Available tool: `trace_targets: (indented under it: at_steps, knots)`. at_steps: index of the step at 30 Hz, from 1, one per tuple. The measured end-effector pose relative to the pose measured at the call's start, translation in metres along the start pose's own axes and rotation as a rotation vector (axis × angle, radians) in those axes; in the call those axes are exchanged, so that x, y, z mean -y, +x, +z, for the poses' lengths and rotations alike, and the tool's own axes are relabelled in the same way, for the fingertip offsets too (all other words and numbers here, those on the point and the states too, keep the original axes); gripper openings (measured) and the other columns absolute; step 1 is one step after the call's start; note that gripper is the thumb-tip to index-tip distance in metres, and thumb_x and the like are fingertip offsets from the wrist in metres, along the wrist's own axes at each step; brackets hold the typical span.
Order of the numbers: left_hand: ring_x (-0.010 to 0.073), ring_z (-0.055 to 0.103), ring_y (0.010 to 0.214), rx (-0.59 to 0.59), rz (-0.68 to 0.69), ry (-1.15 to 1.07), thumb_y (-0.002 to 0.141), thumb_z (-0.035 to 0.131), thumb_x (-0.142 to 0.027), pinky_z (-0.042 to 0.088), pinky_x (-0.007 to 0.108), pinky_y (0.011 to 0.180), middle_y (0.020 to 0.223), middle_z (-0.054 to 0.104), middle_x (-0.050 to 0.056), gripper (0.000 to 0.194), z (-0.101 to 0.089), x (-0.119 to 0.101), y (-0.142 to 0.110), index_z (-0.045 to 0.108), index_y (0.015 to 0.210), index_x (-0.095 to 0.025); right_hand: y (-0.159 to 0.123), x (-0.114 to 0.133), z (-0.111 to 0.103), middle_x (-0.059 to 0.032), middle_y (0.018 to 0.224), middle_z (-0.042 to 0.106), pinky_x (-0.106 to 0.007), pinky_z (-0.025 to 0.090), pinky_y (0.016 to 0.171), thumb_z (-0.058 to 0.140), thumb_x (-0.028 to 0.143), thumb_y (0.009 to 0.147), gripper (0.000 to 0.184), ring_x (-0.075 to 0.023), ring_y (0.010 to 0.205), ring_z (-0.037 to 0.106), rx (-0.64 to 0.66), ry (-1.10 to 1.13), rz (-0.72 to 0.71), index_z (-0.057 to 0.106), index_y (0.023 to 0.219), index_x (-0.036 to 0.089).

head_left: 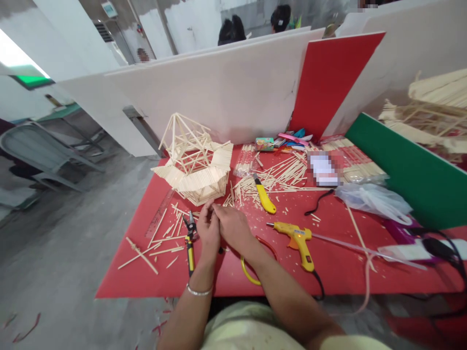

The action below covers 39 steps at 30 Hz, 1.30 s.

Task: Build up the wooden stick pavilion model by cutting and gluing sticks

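My left hand and my right hand meet at the fingertips, both closed, just in front of a stick model. Whatever lies between the fingers is too small or hidden to make out. The model has an open frame on top and a wide skirt of side-by-side sticks. Beside my left hand lie pliers with black and yellow handles. A yellow cutter knife rests beyond my right hand, and a yellow glue gun lies to its right. My right forearm partly covers a yellow and red loop.
Loose sticks are scattered behind the knife, with cut pieces at the left. Packed sticks, a phone and a plastic bag lie at right. White boards and a green board wall the red table.
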State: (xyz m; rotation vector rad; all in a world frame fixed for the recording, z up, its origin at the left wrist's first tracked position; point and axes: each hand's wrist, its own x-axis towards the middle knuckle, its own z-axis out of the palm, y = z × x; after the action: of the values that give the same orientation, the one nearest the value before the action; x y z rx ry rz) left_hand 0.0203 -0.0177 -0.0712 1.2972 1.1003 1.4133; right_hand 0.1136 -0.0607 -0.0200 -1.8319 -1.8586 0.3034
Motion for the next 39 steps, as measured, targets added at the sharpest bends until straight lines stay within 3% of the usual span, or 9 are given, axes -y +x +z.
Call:
trace_targets:
  at_steps: [9,20,29,39]
  knots:
    - [0.0231,0.064,0.114,0.021,-0.004,-0.007,0.083,0.067,-0.03,0.045,0.04,0.107,0.119,0.071,0.011,0.036,0.001,0.002,0.0,0.07,0.116,-0.018,-0.001,0.001,-0.002,-0.0113,0.111,0.072,-0.032,0.046,0.088,0.037,0.021,0.101,0.038,-0.0221,0.099,0.065,-0.01,-0.009,-0.003,0.057,0.133,0.015]
    - [0.0207,0.067,0.103,0.026,-0.023,-0.04,0.082,0.068,-0.032,0.051,0.035,0.097,0.111,0.072,0.009,0.036,0.001,0.0,-0.001,0.07,0.115,-0.018,-0.001,0.0,0.0,-0.0133,0.117,0.07,-0.032,0.047,0.091,0.038,0.02,0.101,0.04,-0.0225,0.104,0.065,-0.013,-0.028,0.003,0.056,0.135,0.015]
    - [0.0219,0.067,0.105,-0.004,-0.003,-0.006,0.08,0.069,-0.03,0.051,0.036,0.099,0.113,0.073,0.009,0.034,0.003,-0.014,-0.002,0.072,0.111,-0.018,-0.001,0.004,-0.005,-0.0149,0.118,0.07,-0.032,0.048,0.091,0.036,0.02,0.101,0.04,-0.0228,0.105,0.065,0.043,-0.053,0.009,0.054,0.137,0.013]
    - [0.0229,0.065,0.112,0.024,0.029,0.03,0.083,0.065,-0.028,0.047,0.04,0.106,0.115,0.073,0.009,0.033,0.0,-0.006,-0.002,0.073,0.114,-0.02,-0.001,0.004,-0.004,-0.0125,0.109,0.071,-0.031,0.048,0.087,0.036,0.019,0.101,0.038,-0.0222,0.098,0.066,0.033,-0.073,0.002,0.055,0.133,0.014]
